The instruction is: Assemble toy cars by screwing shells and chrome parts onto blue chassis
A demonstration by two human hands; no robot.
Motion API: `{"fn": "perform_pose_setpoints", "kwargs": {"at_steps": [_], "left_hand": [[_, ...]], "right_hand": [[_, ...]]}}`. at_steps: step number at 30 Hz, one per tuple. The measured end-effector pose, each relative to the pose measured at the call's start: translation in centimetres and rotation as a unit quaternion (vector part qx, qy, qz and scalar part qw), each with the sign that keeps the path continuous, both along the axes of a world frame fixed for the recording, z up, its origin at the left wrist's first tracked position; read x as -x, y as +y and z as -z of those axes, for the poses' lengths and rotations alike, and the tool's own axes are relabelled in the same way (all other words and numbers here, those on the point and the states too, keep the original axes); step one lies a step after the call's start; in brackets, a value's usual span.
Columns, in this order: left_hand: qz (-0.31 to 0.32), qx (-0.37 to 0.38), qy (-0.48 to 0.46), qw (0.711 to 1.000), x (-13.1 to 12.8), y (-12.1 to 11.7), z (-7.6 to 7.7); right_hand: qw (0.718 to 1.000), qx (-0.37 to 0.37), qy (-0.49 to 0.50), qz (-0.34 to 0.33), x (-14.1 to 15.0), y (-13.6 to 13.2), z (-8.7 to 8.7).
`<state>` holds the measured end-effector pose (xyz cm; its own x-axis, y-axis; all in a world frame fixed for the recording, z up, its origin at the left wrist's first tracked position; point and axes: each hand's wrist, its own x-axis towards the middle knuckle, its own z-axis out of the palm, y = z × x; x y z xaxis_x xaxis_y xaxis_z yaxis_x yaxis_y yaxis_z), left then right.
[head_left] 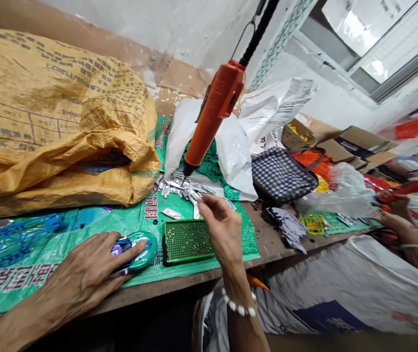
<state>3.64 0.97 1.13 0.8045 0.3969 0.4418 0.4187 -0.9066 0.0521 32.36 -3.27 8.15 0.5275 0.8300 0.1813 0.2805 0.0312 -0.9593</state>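
Note:
My left hand [93,264] rests on the green sheet, its fingers closed over a teal round plastic part [150,249] with shiny and purple pieces inside it. My right hand [225,227] is raised beside the right end of a green grid tray [190,223] that holds many small screws. Its fingers are curled with thumb and fingertips close together; whether something small is between them I cannot make out. Shiny silver strips [172,213] lie just past the tray. An orange electric screwdriver [214,115] hangs tip down above the strips.
A yellow woven sack [58,117] stands at the back left, with blue plastic frames [18,239] before it. White bags [243,146] and a checkered bag [286,173] stand behind. Another person's hands [400,222] are at the far right. The table edge [150,288] runs in front.

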Motion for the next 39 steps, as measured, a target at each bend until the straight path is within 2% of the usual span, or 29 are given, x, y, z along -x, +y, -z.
{"fn": "perform_pose_setpoints", "kwargs": {"at_steps": [4,5,7,8,10,12,14,17,19,22,26,28,32,39], "left_hand": [[0.029,-0.027,-0.030,0.999,-0.2,0.4,-0.3],[0.032,-0.030,-0.038,0.998,-0.3,0.5,-0.2],[0.033,-0.026,-0.043,0.998,-0.5,0.5,0.1],[0.034,-0.021,-0.036,0.999,-0.5,0.5,0.4],[0.029,-0.002,-0.020,0.999,-0.5,0.3,0.9],[0.014,0.022,-0.012,1.000,-0.5,0.1,1.3],[0.001,0.043,-0.010,0.999,-0.3,0.0,1.5],[0.012,0.046,0.008,0.999,-0.2,0.0,1.6],[0.014,0.038,0.025,0.999,-0.2,0.1,1.5],[0.014,0.033,0.027,0.999,-0.3,0.3,1.6],[0.013,0.039,0.025,0.999,-0.5,0.2,1.5],[0.009,0.044,0.028,0.999,-0.6,0.1,1.5],[0.009,0.042,0.022,0.999,-0.6,0.0,1.3],[0.003,0.027,0.032,0.999,-0.6,0.0,1.5]], "right_hand": [[0.985,-0.129,-0.101,0.047,-1.2,6.5,-3.6],[0.983,-0.146,-0.110,0.035,-1.3,8.3,-4.4],[0.982,-0.157,-0.094,-0.042,-1.1,11.7,-5.6],[0.982,-0.155,-0.075,-0.082,-0.9,13.2,-5.9],[0.986,-0.141,-0.038,-0.086,-0.5,15.1,-6.2],[0.985,-0.152,-0.025,-0.080,-0.1,15.7,-6.1],[0.979,-0.180,-0.020,-0.098,0.2,14.9,-6.0],[0.971,-0.200,-0.004,-0.133,0.4,12.0,-6.2],[0.969,-0.192,0.021,-0.152,0.7,9.9,-6.5],[0.954,-0.166,0.100,-0.230,1.1,7.4,-7.1],[0.932,-0.147,0.149,-0.295,1.4,5.5,-7.0],[0.940,-0.139,0.150,-0.274,1.6,4.9,-6.4],[0.972,-0.130,0.108,-0.166,2.5,4.2,-4.5],[0.984,-0.114,0.084,-0.109,3.5,3.2,-2.2]]}}
